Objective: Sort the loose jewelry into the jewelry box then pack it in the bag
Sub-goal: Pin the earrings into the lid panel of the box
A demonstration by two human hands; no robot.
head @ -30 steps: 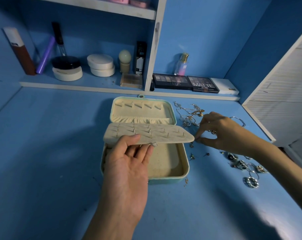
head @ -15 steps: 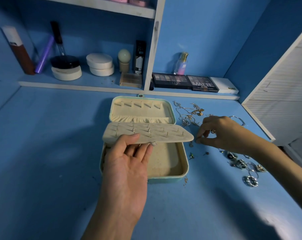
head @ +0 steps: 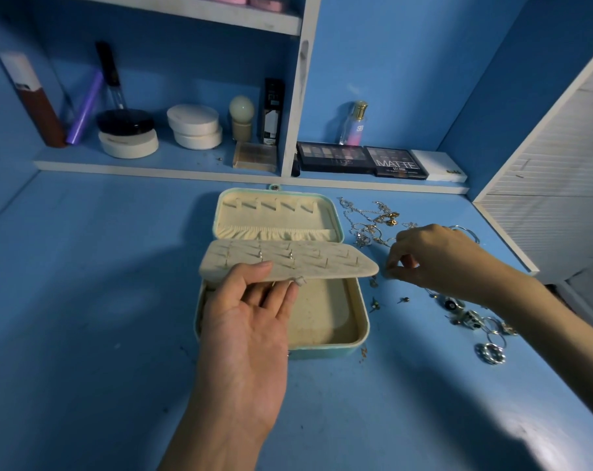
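We are at the earring stage of the sort. The mint jewelry box (head: 325, 350) lies open on the blue surface (head: 84, 300) at the centre of the frame, its lid (head: 278, 212) laid back toward the shelf (head: 152, 166). Our left hand (head: 251, 328) comes in from the lower middle and pinches the cream earring panel (head: 305, 263), thumb on top and fingers under its near edge, raising it clear of the tray beneath. We judge that this grip holds the panel level so a post can be pushed through it, and leaves the underside reachable for a backing. A few studs already stand in the panel. Our right hand (head: 438, 263), right of centre, has thumb and forefinger pressed together just beside the panel's pointed tip, low over the surface. They seem to pinch a small earring (head: 388, 274), though it is too tiny to make out for sure. The rest of the loose jewelry lies at the right of the frame: chains (head: 373, 219) above the hand, loose studs (head: 376, 302) just beside the box, rings (head: 490, 351) lower right. We judge most of the sorting undone, and no bag is in view
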